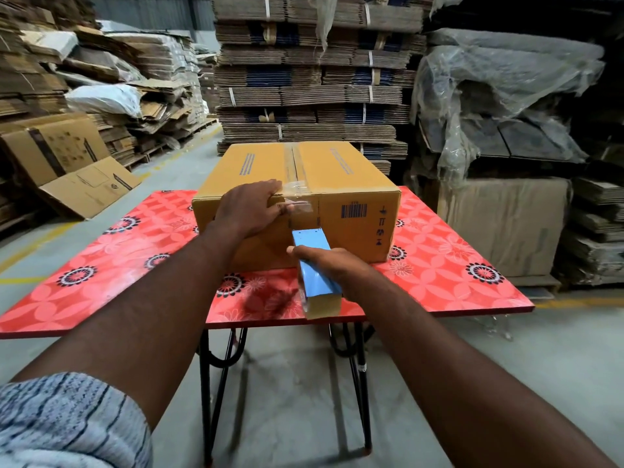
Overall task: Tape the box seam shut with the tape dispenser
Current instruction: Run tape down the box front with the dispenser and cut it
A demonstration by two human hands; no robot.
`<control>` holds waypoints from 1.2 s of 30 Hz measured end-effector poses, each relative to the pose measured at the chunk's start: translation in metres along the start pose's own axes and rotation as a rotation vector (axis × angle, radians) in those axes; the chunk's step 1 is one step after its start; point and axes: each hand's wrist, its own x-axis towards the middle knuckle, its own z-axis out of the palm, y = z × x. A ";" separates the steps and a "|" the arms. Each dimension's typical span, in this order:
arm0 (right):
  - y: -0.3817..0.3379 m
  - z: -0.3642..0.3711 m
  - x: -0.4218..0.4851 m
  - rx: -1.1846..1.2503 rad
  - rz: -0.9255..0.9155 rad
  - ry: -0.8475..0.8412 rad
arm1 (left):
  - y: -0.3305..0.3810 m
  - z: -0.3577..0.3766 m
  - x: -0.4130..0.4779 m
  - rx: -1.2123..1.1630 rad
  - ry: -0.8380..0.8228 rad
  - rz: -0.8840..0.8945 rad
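Note:
A closed brown cardboard box [341, 170] stands on a red flowered table [111, 258]. Clear tape [297, 163] runs along its top centre seam and folds over the near edge onto the front face. My left hand [250, 211] lies over that near top edge, thumb pressing the tape end against the front face. My right hand [334, 265] grips a blue tape dispenser [314, 265] with a brown tape roll, held against the lower front face of the box, just below the tape end.
The table stands on black metal legs [216, 393] over a concrete floor. Tall stacks of flattened cartons [304, 79] rise behind the box. More loose cardboard [67, 153] lies at the left, and plastic-wrapped pallets [506, 113] stand at the right.

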 end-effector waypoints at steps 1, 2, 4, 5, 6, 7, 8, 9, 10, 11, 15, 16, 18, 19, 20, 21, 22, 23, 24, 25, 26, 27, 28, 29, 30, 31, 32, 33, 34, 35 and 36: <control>0.001 -0.008 -0.002 -0.026 0.002 0.006 | 0.000 0.000 0.000 0.003 -0.002 0.005; 0.002 -0.018 -0.005 -0.050 0.001 0.013 | 0.000 -0.001 0.000 0.002 -0.002 0.008; 0.004 -0.042 -0.010 -0.081 -0.012 0.056 | 0.001 -0.001 0.000 -0.001 -0.001 0.010; 0.005 -0.055 -0.013 -0.096 -0.015 0.090 | 0.000 -0.001 0.000 0.000 -0.001 0.012; 0.005 -0.068 -0.015 -0.111 -0.015 0.122 | 0.000 -0.001 -0.001 0.001 -0.002 0.014; 0.006 -0.079 -0.016 -0.117 -0.014 0.150 | 0.000 -0.001 -0.001 -0.001 -0.003 0.014; 0.008 -0.089 -0.015 -0.114 -0.013 0.180 | 0.000 0.000 -0.001 -0.005 -0.003 0.011; 0.010 -0.099 -0.013 -0.092 -0.012 0.215 | 0.000 0.000 -0.001 -0.010 -0.002 0.006; 0.013 -0.109 -0.010 -0.060 -0.007 0.255 | 0.001 0.000 -0.001 -0.015 -0.001 0.003; 0.016 -0.117 -0.008 -0.025 -0.014 0.302 | 0.001 0.000 -0.001 -0.017 -0.002 0.001; 0.029 -0.134 0.002 -0.270 -0.087 0.556 | 0.003 -0.001 -0.003 -0.016 0.004 0.013; 0.031 -0.136 0.003 -0.352 -0.099 0.596 | 0.003 -0.002 -0.003 -0.019 0.008 0.012; 0.033 -0.141 0.003 -0.502 -0.147 0.638 | 0.003 -0.002 -0.003 -0.021 0.010 0.008; 0.035 -0.146 0.003 -0.593 -0.180 0.646 | 0.003 -0.001 -0.002 -0.020 0.009 0.008; 0.038 -0.150 0.002 -0.688 -0.202 0.648 | 0.003 -0.001 -0.002 -0.020 0.012 0.011; 0.043 -0.155 0.003 -0.782 -0.224 0.641 | 0.004 -0.002 -0.002 -0.023 0.014 0.012; 0.047 -0.160 0.001 -0.865 -0.227 0.624 | 0.004 -0.002 -0.003 -0.026 0.016 0.013; 0.052 -0.164 0.001 -0.938 -0.224 0.604 | 0.004 -0.001 -0.003 -0.026 0.017 0.012; 0.056 -0.167 -0.001 -1.002 -0.221 0.583 | 0.004 -0.001 -0.004 -0.025 0.017 0.012; 0.059 -0.170 -0.002 -1.052 -0.226 0.566 | 0.004 -0.001 -0.004 -0.024 0.022 0.012; 0.062 -0.172 -0.004 -1.090 -0.236 0.552 | 0.005 -0.001 -0.004 -0.022 0.025 0.012; 0.063 -0.175 -0.005 -1.120 -0.250 0.541 | 0.005 0.000 -0.003 -0.019 0.026 0.010; 0.064 -0.177 -0.006 -1.141 -0.261 0.529 | 0.005 -0.001 -0.003 -0.016 0.027 0.008; 0.065 -0.179 -0.007 -1.151 -0.271 0.513 | 0.006 0.000 -0.003 -0.016 0.027 0.008; 0.065 -0.181 -0.007 -1.155 -0.275 0.490 | 0.006 0.000 -0.004 -0.019 0.028 0.006; 0.064 -0.184 -0.006 -1.156 -0.277 0.465 | 0.006 0.000 -0.004 -0.021 0.030 0.007; 0.064 -0.186 -0.006 -1.163 -0.273 0.441 | 0.006 0.000 -0.004 -0.020 0.032 0.007; 0.064 -0.188 -0.005 -1.171 -0.262 0.423 | 0.005 -0.001 -0.005 -0.016 0.035 0.007; 0.062 -0.190 -0.006 -1.183 -0.248 0.408 | 0.006 -0.001 -0.005 -0.013 0.036 0.007; 0.061 -0.192 -0.005 -1.196 -0.227 0.395 | 0.006 -0.001 -0.005 -0.011 0.038 0.008; 0.060 -0.194 -0.005 -1.213 -0.203 0.380 | 0.007 -0.001 -0.005 -0.012 0.039 0.009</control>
